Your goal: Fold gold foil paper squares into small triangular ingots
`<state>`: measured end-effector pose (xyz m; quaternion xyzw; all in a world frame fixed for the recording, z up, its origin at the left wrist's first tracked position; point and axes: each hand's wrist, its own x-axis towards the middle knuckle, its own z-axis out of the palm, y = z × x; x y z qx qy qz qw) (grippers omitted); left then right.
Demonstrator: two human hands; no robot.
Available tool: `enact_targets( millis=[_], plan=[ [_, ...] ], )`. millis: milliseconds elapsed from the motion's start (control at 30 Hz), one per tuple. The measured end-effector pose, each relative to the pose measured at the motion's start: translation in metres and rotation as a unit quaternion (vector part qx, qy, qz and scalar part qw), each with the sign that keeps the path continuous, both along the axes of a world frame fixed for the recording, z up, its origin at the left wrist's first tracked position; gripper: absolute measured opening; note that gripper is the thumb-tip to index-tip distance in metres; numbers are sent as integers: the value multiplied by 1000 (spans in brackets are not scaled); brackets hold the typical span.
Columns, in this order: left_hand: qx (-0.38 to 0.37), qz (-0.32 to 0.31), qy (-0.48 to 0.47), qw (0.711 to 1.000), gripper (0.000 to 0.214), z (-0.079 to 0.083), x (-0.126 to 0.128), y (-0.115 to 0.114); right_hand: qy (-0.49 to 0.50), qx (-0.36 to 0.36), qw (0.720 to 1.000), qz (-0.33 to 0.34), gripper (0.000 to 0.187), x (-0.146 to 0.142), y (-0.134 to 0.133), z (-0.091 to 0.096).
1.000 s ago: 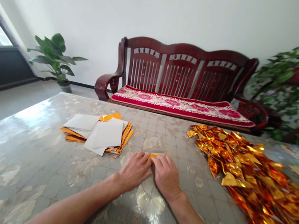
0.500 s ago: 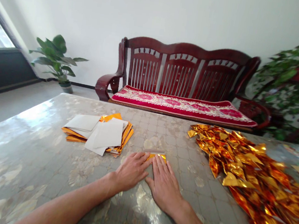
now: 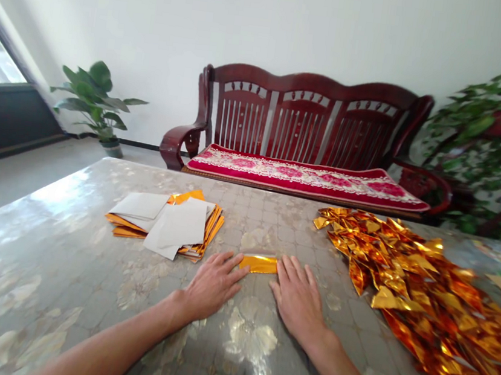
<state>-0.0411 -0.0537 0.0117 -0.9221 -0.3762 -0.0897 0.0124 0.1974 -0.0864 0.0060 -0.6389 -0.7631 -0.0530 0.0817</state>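
Note:
A folded strip of gold foil paper (image 3: 259, 264) lies flat on the table in front of me, a pale edge showing along its far side. My left hand (image 3: 216, 280) rests with fingers stretched out, its fingertips touching the strip's left end. At the right end lie the fingertips of my right hand (image 3: 299, 294), palm down and fingers extended. To the left of my hands is a loose stack of foil paper sheets (image 3: 177, 227), mostly with their white backs up and gold edges showing.
A long heap of folded gold foil pieces (image 3: 420, 293) covers the table's right side, with clear plastic (image 3: 488, 256) beyond it. Past the patterned table (image 3: 104, 297) stands a dark red wooden bench (image 3: 302, 121). Potted plants (image 3: 101, 96) flank the bench.
My hands have slid apart along the gold strip, the left one to the left and the right one to the right, so its middle is now uncovered.

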Motion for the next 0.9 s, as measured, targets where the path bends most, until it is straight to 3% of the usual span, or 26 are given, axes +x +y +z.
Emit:
enact_targets(
  millis=[167, 333, 500, 733, 900],
  plan=[
    [-4, 13, -11, 1000, 36, 4, 8, -6, -13, 74, 995, 69, 33, -12, 8, 11],
    [-6, 33, -20, 999, 33, 2, 14, -5, -55, 101, 980, 163, 9, -20, 20, 8],
    [-34, -9, -25, 999, 23, 1, 9, 15, -105, 125, 967, 194, 12, -18, 28, 0],
    [-46, -10, -46, 998, 22, 4, 7, 30, -91, 145, 966, 193, 15, -17, 30, -4],
    [-12, 11, -41, 999, 26, -5, 13, 28, -60, 119, 979, 152, 15, -21, 29, -2]
  ],
)
